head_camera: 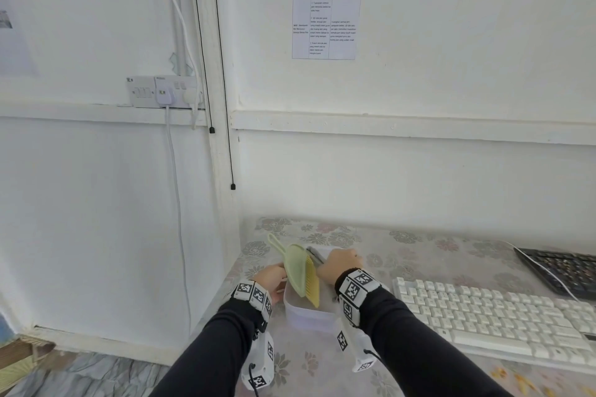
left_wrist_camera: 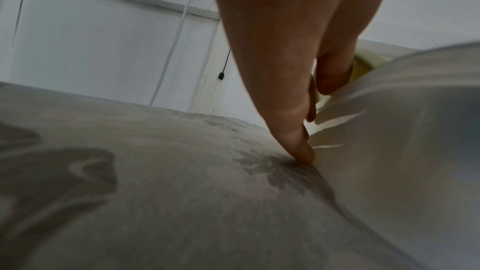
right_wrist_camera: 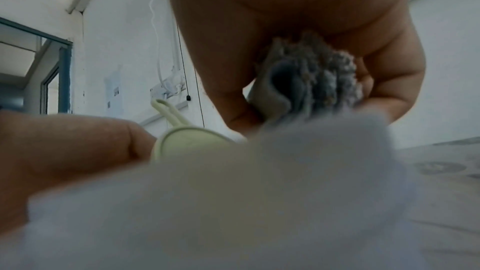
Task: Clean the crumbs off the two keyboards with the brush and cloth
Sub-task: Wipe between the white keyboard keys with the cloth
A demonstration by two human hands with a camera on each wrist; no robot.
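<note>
At the table's left edge, the left hand [head_camera: 272, 279] lay with straight fingers against the white box [head_camera: 311, 311]. The right hand [head_camera: 338, 264] gripped the cloth [right_wrist_camera: 311, 75] above it. The brush [head_camera: 312, 282] (yellow bristles) stood tilted inside the box.

Brush [head_camera: 305, 274] in tub [head_camera: 309, 313], apparently left of both keyboards [head_camera: 490, 316].

At the table's [head_camera: 380, 237] left edge a white tub [head_camera: 309, 313] stands between the two hands, a green brush [head_camera: 298, 267] leaning out of it. Just right of it, the white keyboard [head_camera: 493, 319] fills the near edge, and the black keyboard [head_camera: 561, 267] sits toward the far right corner. Bare cloth-covered table lies along the far edge, by the wall.
</note>
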